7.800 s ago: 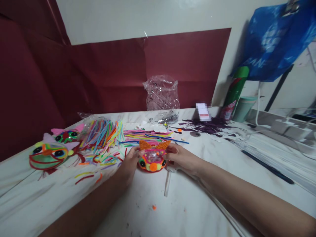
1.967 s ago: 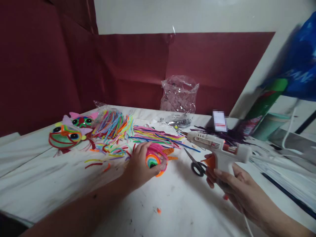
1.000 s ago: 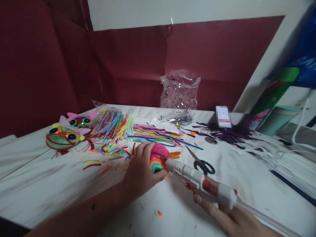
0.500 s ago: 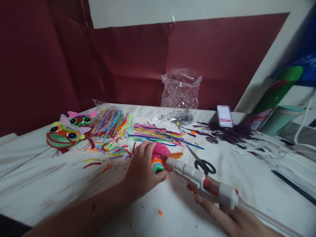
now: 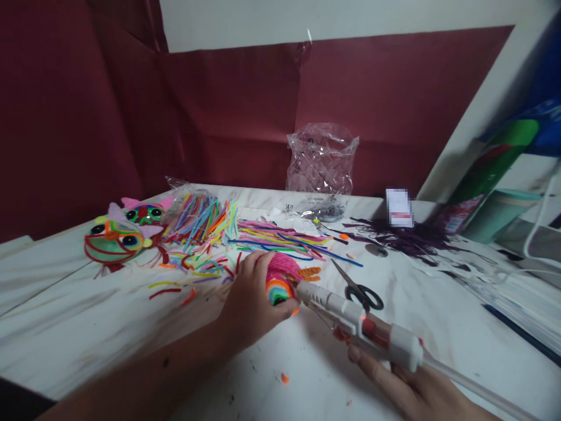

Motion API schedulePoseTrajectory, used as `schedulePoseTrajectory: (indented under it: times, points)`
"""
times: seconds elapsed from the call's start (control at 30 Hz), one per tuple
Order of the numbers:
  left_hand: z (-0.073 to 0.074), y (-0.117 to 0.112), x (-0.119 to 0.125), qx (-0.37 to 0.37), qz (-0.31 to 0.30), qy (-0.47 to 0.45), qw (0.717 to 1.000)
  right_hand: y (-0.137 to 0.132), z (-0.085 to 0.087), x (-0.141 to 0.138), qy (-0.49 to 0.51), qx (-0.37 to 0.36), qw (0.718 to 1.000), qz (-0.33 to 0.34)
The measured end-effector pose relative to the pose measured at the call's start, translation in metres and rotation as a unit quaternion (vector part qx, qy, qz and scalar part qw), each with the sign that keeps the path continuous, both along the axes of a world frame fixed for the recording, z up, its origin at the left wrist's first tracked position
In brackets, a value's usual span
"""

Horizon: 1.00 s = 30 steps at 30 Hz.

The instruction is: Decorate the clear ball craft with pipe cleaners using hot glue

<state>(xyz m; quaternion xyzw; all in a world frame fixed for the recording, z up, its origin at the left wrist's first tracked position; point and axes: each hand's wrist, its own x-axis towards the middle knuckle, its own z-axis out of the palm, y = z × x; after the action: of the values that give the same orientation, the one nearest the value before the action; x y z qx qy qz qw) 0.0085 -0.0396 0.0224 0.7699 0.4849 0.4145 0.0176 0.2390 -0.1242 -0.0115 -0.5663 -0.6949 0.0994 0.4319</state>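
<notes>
My left hand (image 5: 254,301) is closed around a pink pipe-cleaner craft figure (image 5: 284,268), which shows a rainbow-ringed eye and an orange piece sticking out at its far right. Much of the figure is hidden behind my fingers. In my right hand (image 5: 394,380) is a white hot glue gun (image 5: 346,310), its small light glowing red and a glue stick (image 5: 473,383) running out of its back. The gun's nozzle is at the right side of the figure; whether it touches I cannot tell. Black-handled scissors (image 5: 362,290) lie open just beyond the gun.
Two finished-looking animal faces (image 5: 114,241) sit at the left, beside a bag of pipe cleaners (image 5: 197,219). Loose pipe cleaners (image 5: 280,238) and cut scraps (image 5: 197,266) spread across the middle. Dark purple strips (image 5: 407,237) lie at the back right, near a pale green container (image 5: 504,213).
The craft figure has turned slightly in my left hand, its eye and orange piece shifting a little to the left. The glue gun stays almost in place.
</notes>
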Motion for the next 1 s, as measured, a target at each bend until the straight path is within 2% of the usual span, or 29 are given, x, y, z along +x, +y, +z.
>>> schedulePoseTrajectory:
  times: [0.2,0.3,0.37,0.47,0.63,0.8,1.0]
  points:
    - [-0.001,0.001,0.001,0.001,-0.005,0.008,1.0,0.003,0.026,-0.005,-0.003,-0.017,0.999,0.041]
    - [-0.001,0.001,0.001,0.001,-0.002,0.007,1.0,0.003,0.033,-0.005,-0.002,-0.031,0.995,0.091]
    - [-0.001,0.0,0.001,0.001,-0.004,0.004,1.0,0.004,0.033,-0.004,-0.013,-0.036,0.993,0.107]
    - [0.0,0.0,0.001,0.001,-0.01,0.005,1.0,0.004,0.03,0.0,-0.032,-0.03,0.996,0.082]
    - [-0.001,0.0,0.001,0.004,-0.013,0.003,1.0,0.006,0.026,0.003,-0.039,-0.027,0.994,0.094]
    - [0.0,0.0,0.001,0.003,-0.016,-0.003,1.0,0.006,0.028,0.0,-0.036,-0.029,0.996,0.078]
    - [0.001,0.0,0.002,-0.001,-0.013,0.004,1.0,0.005,0.021,0.003,-0.029,-0.019,0.998,0.058]
